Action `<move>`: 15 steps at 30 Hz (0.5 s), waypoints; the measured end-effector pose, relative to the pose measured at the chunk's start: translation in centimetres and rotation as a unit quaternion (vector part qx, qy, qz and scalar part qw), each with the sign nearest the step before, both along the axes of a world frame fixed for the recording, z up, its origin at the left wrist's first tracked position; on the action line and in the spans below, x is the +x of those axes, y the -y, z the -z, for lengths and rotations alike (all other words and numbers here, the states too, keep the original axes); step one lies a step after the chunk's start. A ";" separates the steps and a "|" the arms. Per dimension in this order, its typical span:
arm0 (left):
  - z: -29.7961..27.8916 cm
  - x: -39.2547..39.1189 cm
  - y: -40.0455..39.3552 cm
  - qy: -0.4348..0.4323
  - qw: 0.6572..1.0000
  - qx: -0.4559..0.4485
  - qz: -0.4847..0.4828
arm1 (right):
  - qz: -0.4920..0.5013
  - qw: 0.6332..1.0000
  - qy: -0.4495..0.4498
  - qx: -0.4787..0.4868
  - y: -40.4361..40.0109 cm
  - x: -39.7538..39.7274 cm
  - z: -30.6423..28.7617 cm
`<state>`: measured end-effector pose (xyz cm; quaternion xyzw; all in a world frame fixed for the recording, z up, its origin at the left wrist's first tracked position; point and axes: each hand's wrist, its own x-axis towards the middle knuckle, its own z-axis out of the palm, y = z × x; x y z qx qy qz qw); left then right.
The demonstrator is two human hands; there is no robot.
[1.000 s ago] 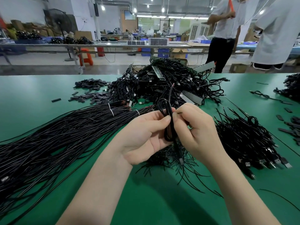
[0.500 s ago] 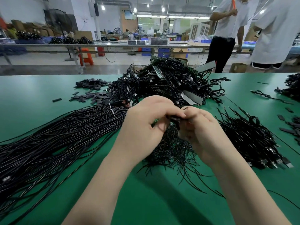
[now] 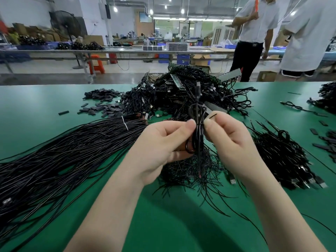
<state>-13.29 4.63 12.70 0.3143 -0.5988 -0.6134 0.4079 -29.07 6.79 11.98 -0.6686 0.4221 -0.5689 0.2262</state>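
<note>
I hold a coiled black cable point(image 3: 197, 113) upright above the green table point(image 3: 163, 224). My left hand point(image 3: 163, 144) grips the coil's lower loops, thumb pressed against its middle. My right hand point(image 3: 229, 140) pinches a thin black tie point(image 3: 212, 115) at the coil's waist, and a short end of the tie sticks out to the upper right. One cable end with a plug points up, and another end hangs down between my hands.
A long bundle of straight black cables point(image 3: 63, 155) lies at the left. A big tangled heap of cables and strips point(image 3: 181, 93) sits behind my hands. Bundled cables point(image 3: 283, 157) lie at the right, loose ties point(image 3: 190, 170) underneath. Two people point(image 3: 254, 33) stand beyond the table.
My hands were curled together over the coil half a second ago. Now they have turned apart, the coil stands upright between them, and the tie end shows.
</note>
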 end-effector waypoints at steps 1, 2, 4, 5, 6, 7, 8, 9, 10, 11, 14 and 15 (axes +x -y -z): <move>0.0 -0.1 -0.2 -0.013 1.000 -0.002 0.010 | 0.005 1.000 -0.027 -0.012 -0.1 0.0 0.0; 0.1 -0.2 -0.3 -0.025 1.000 -0.007 0.014 | 0.007 0.999 -0.043 -0.023 -0.2 0.1 -0.1; 0.1 -0.3 -0.2 -0.037 0.999 -0.030 -0.007 | 0.014 0.999 -0.045 -0.024 -0.4 0.2 -0.3; 0.2 -0.3 -0.2 -0.041 0.997 -0.054 -0.021 | 0.016 0.999 -0.032 -0.017 -0.4 0.3 -0.3; 0.4 -0.3 -0.4 -0.050 0.995 -0.083 -0.034 | 0.013 1.000 -0.010 -0.002 -0.3 0.3 -0.3; 0.2 -0.3 -0.3 -0.054 0.990 -0.122 -0.054 | 0.008 1.000 0.018 0.021 -0.3 0.5 -0.3; 0.3 0.0 -0.5 -0.046 0.980 -0.175 -0.076 | 0.002 0.998 0.048 0.049 -0.3 0.6 -0.3; 0.1 -0.1 0.0 -0.014 0.967 -0.231 -0.108 | -0.009 0.994 0.078 0.082 -0.3 0.9 -0.4; 0.1 -0.2 0.4 0.042 0.948 -0.284 -0.136 | -0.029 0.987 0.110 0.116 -0.4 1.0 -0.4; -0.2 -0.3 0.8 0.116 0.928 -0.320 -0.153 | -0.057 0.976 0.144 0.152 -0.5 1.2 -0.5; -0.6 -0.2 1.3 0.228 0.836 -0.472 -0.163 | -0.120 0.923 0.236 0.280 -0.5 0.9 -0.6; -0.2 0.0 0.9 0.207 0.781 -0.561 -0.178 | -0.129 0.897 0.263 0.330 -0.4 0.7 -0.6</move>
